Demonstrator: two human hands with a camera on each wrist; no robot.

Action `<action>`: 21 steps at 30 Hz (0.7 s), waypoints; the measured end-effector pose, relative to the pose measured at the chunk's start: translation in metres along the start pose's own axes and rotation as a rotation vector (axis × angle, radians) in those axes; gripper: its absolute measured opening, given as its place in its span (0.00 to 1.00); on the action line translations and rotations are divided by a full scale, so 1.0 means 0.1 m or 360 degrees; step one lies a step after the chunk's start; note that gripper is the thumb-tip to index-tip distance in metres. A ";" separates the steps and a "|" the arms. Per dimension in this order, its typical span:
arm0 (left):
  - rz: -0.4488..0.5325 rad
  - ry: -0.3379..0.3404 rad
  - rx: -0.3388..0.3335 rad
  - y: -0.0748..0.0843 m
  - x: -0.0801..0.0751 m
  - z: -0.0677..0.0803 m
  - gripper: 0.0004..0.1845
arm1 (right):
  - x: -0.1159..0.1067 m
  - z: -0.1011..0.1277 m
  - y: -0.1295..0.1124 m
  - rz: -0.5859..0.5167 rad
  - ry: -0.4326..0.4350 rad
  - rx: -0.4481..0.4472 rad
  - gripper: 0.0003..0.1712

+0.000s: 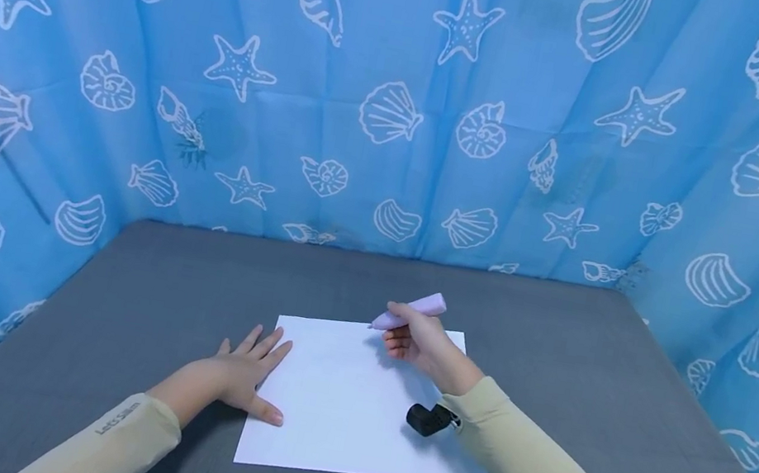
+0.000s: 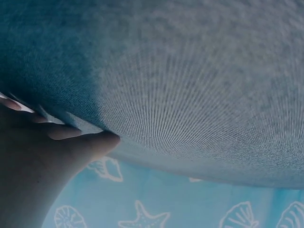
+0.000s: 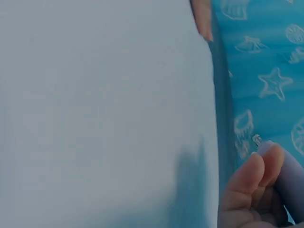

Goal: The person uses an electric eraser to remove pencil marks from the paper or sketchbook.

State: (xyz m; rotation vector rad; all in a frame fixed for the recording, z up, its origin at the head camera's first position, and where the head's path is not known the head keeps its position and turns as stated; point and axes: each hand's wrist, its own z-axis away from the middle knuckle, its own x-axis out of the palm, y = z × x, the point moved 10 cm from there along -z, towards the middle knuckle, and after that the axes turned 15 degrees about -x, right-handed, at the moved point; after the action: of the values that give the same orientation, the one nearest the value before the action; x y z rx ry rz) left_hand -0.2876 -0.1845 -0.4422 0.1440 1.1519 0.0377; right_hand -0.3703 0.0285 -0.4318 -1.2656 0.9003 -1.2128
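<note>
A white sheet of paper (image 1: pixel 329 404) lies flat on the grey cloth surface. My left hand (image 1: pixel 241 375) rests at the sheet's left edge with fingers spread, the thumb lying on the paper. Over the upper right part of the sheet, my right hand (image 1: pixel 428 349) pinches a thick lilac pen (image 1: pixel 430 304) between thumb and fingers. The pen is tilted, its narrow tip pointing left near the top edge, apart from the paper. In the right wrist view, the pen's small pale tip (image 3: pixel 257 139) sticks out past the fingers. No marks are discernible on the sheet.
The grey tabletop (image 1: pixel 192 272) surrounds the paper. A blue curtain (image 1: pixel 381 44) with white shells and starfish hangs behind and at both sides. A small black camera (image 1: pixel 427 420) on the right wrist hangs over the sheet.
</note>
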 end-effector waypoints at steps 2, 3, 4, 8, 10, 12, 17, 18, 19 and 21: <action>0.0011 0.0004 0.0007 0.01 0.01 -0.01 0.62 | -0.14 0.02 -0.06 -0.0025 0.0031 -0.0008 0.17; 0.0015 0.0005 0.0005 0.00 0.01 -0.02 0.62 | -0.19 0.04 -0.08 -0.0040 0.0031 -0.0008 0.17; 0.0016 0.0005 0.0002 -0.01 0.02 -0.03 0.62 | -0.24 0.05 -0.09 -0.0060 0.0028 -0.0011 0.17; 0.0006 0.0009 -0.0017 -0.03 0.04 -0.05 0.63 | -0.36 0.08 -0.13 -0.0124 0.0009 -0.0021 0.15; -0.0007 0.0015 -0.0020 -0.02 0.02 -0.04 0.63 | -0.42 0.08 -0.13 -0.0144 0.0013 -0.0029 0.15; -0.0011 0.0020 -0.0024 0.00 0.00 -0.01 0.63 | -0.49 0.09 -0.13 -0.0139 0.0020 -0.0025 0.14; 0.0001 0.0003 -0.0033 0.02 -0.02 0.01 0.65 | -0.63 0.12 -0.13 -0.0107 0.0035 -0.0020 0.12; 0.0007 0.0000 -0.0030 0.02 -0.02 0.00 0.65 | -0.65 0.12 -0.14 -0.0106 0.0035 -0.0022 0.11; 0.0007 -0.0004 -0.0030 0.01 -0.01 0.00 0.66 | -0.67 0.13 -0.14 -0.0097 0.0036 -0.0025 0.11; 0.0013 0.0001 -0.0022 0.01 0.00 -0.02 0.67 | -0.71 0.14 -0.15 -0.0076 0.0027 -0.0029 0.11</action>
State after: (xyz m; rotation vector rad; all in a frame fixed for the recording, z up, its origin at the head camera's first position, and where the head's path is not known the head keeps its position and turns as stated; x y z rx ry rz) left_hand -0.2894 -0.1836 -0.4427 0.1363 1.1517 0.0531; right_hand -0.3723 0.1019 -0.4245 -1.2994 0.8997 -1.2567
